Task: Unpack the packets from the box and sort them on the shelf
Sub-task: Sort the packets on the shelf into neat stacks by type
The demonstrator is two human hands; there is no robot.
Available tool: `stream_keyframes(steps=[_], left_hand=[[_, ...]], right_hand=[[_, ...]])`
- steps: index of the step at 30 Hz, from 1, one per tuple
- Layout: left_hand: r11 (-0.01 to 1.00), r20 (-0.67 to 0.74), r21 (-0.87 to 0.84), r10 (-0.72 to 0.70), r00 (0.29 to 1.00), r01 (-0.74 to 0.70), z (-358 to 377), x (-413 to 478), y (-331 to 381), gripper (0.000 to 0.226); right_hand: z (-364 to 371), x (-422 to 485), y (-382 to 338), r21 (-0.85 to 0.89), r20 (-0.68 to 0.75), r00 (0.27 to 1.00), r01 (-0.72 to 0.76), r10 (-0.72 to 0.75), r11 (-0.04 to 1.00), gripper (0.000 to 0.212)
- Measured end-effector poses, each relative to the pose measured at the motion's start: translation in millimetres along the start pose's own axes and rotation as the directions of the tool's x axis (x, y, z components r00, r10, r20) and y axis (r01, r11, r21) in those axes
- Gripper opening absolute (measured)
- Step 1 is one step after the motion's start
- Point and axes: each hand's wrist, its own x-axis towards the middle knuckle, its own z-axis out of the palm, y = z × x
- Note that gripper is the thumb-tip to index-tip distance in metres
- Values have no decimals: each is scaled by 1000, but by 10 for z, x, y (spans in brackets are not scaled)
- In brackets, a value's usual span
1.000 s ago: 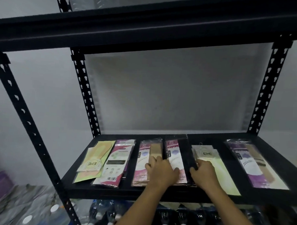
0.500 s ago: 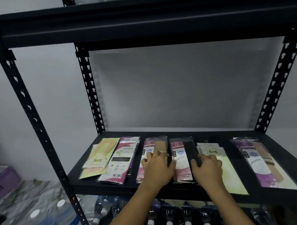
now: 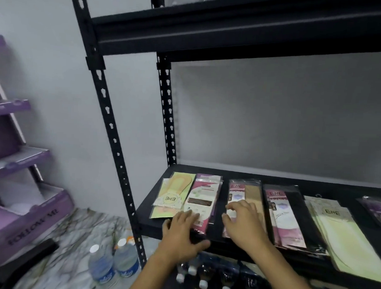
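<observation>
Several flat packets lie side by side on the black shelf (image 3: 292, 180). From the left they are a yellow-green packet (image 3: 172, 193), a pink packet (image 3: 203, 197), a pink and beige packet (image 3: 252, 190), a pink and black packet (image 3: 285, 211), a pale green stack (image 3: 338, 236) and a purple packet (image 3: 378, 211) cut off by the right edge. My left hand (image 3: 181, 233) rests on the near end of the pink packet, its thumb along the shelf's front edge. My right hand (image 3: 245, 223) touches the pink and beige packet with bent fingertips. No box is in view.
A purple cardboard display stand (image 3: 19, 202) fills the left side. Two water bottles (image 3: 112, 263) stand on the marble floor by the shelf post (image 3: 117, 150). More capped bottles (image 3: 212, 278) sit under the shelf. An upper shelf (image 3: 233, 37) hangs overhead.
Both hands have shifted left: the left from the pink and beige packet to the pink one, the right from the pale green stack to the pink and beige packet. The view swung left.
</observation>
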Motion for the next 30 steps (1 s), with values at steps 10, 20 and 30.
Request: stream_keyframes(steps=[10, 20, 30], left_hand=[[991, -197, -54, 106, 975, -119, 46, -139, -192, 49], [935, -365, -285, 98, 926, -211, -27, 39, -310, 33], [778, -385, -605, -95, 918, -173, -183, -124, -265, 80]], right_hand=[[247, 11, -219, -189, 226, 969, 146, -102, 971, 51], [339, 51, -237, -229, 183, 946, 304, -266, 925, 56], [194, 262, -314, 105, -181, 896, 427, -405, 898, 15]])
